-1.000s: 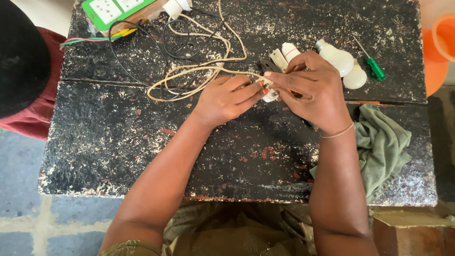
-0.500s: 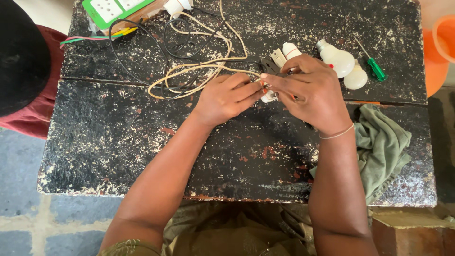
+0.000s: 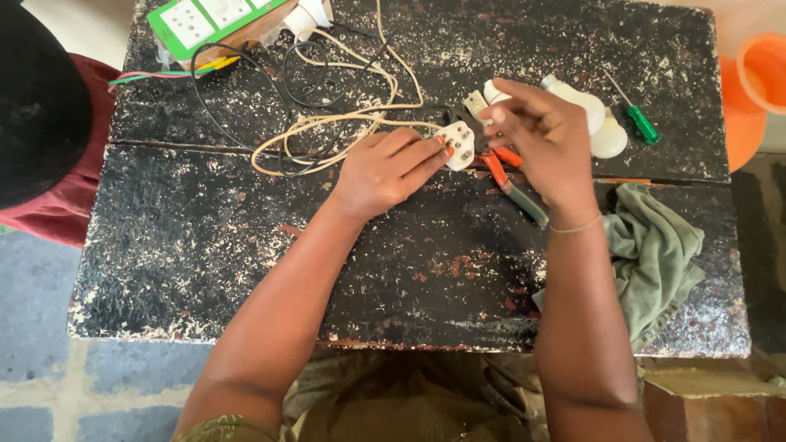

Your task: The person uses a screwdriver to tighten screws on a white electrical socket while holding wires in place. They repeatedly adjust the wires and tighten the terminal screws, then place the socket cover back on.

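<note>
While a green switch board (image 3: 214, 18) and loops of cream and black cable (image 3: 344, 123) lie at the far left of the worn black surface (image 3: 246, 245), the left hand (image 3: 385, 168) pinches a white plug top (image 3: 457, 146) between thumb and closed fingers (image 3: 422, 151), pins facing up, just above the surface near its middle. It looks light, rigid plastic, smooth enough to slip, so its flat sides are the best hold, clear of the pins and cable end. Red-handled pliers (image 3: 508, 176) lie just under it. Next, the right hand (image 3: 544, 135) hovers with fingers loosely curled; whether it holds anything I cannot tell. Beyond it are a white bulb (image 3: 585, 102), a green screwdriver (image 3: 639, 119) and a green cloth (image 3: 655, 245)
</note>
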